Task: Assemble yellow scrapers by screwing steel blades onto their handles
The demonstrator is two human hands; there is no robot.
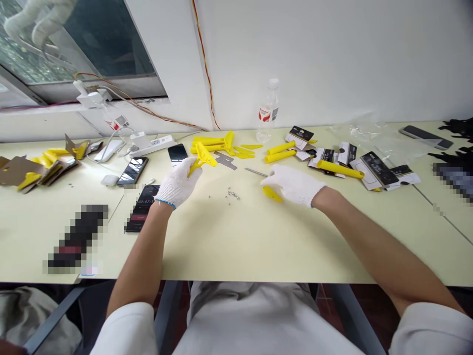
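Note:
My left hand (179,182), in a white knit glove, is closed around a yellow plastic scraper head (204,155), its wide end pointing up and right. My right hand (295,185), gloved too, is closed on a screwdriver whose metal shaft (255,171) points left; its handle is hidden in the glove. A flat yellow plastic piece (271,194) shows below the right fingers; whether it is held or lying on the table I cannot tell. Between the hands lie several small screws or nuts (232,195). Grey metal blades (225,160) rest behind my left hand.
Yellow handles (280,152) and black-and-white packaging cards (375,170) lie at the back right. A water bottle (272,111) stands by the wall. Left are phones (133,170), a power strip (151,146) and more yellow parts with cardboard (20,170). A plastic bag (384,140) lies far right.

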